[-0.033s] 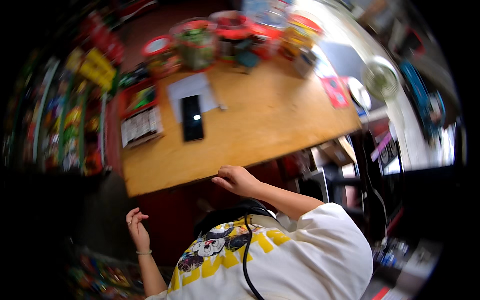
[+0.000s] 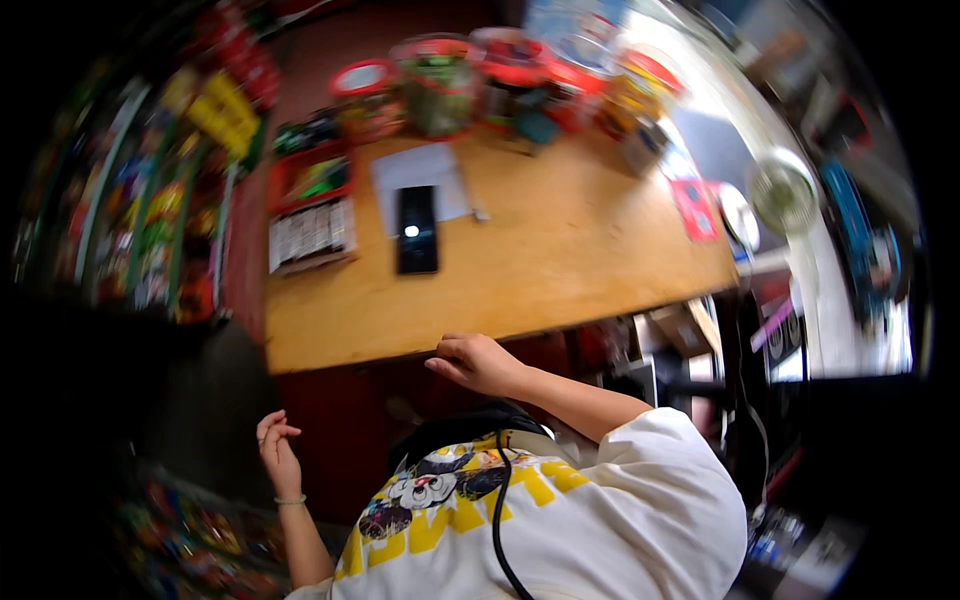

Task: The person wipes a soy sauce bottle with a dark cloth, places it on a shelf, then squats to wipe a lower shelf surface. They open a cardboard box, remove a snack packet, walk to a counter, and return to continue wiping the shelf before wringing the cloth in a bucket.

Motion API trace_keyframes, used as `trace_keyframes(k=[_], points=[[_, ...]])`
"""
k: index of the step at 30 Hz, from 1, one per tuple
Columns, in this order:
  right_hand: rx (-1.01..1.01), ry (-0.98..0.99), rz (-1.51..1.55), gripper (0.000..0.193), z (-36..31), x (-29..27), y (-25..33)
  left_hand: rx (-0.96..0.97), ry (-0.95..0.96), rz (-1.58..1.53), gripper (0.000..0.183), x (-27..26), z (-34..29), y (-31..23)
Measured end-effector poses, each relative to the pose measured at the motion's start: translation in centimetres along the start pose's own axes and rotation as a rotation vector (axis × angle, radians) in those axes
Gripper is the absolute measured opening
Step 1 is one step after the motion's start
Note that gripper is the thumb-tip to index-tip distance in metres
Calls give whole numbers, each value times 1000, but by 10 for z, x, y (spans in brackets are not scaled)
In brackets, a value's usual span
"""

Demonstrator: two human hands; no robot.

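Observation:
My left hand (image 2: 279, 446) hangs low on the left beside the body, a bracelet on its wrist. Its fingers are stretched and a little apart, with nothing in them. In front of my chest, my right hand (image 2: 478, 362) is loosely curled, and nothing shows in it. It is by the near edge of a wooden table (image 2: 560, 250); whether it touches the edge I cannot tell. On the tabletop a black phone (image 2: 416, 230) lies partly over white paper (image 2: 448, 178). Left of the phone is a pack with a whitish printed face (image 2: 310, 235).
Red-lidded jars (image 2: 437, 90) line the table's far side, with a small box (image 2: 644, 146) at their right. A red tray (image 2: 318, 176) stands at the left. Colourful packets fill a rack (image 2: 160, 205) farther left. A fan (image 2: 782, 195) is beyond the right side.
The view has turned slightly, so the table and its things appear farther right, with the near edge a bit higher. Both hands stay nearly in place.

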State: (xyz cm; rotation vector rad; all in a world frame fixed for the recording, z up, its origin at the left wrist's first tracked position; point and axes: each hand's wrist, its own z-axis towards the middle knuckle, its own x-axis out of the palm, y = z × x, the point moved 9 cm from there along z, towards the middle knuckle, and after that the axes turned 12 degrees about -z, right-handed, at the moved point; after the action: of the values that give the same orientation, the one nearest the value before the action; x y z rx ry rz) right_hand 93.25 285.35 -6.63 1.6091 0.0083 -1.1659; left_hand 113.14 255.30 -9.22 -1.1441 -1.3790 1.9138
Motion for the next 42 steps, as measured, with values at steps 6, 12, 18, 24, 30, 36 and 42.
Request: trace_keyframes(k=[6,12,18,24,30,36,42], points=[[-388,422,-15,30,114,150,150,-227,-427,-16,32,-129,-124,63],[-412,613,159,25,163,354,298,-362,-870,-186,22,-295,-210,52],[-804,897,-32,21,213,495,452,-524,-777,146,27,-436,-240,85],[-835,903,-67,18,333,599,529,-683,-468,211,34,-562,-168,152],[-1063,974,50,15,436,724,659,-728,-331,687,39,-786,-44,203],[-848,1700,505,17,422,823,855,-808,-206,885,35,-1050,118,273],[-241,2220,878,39,435,906,982,-1084,-44,1268,26,-1259,176,356]])
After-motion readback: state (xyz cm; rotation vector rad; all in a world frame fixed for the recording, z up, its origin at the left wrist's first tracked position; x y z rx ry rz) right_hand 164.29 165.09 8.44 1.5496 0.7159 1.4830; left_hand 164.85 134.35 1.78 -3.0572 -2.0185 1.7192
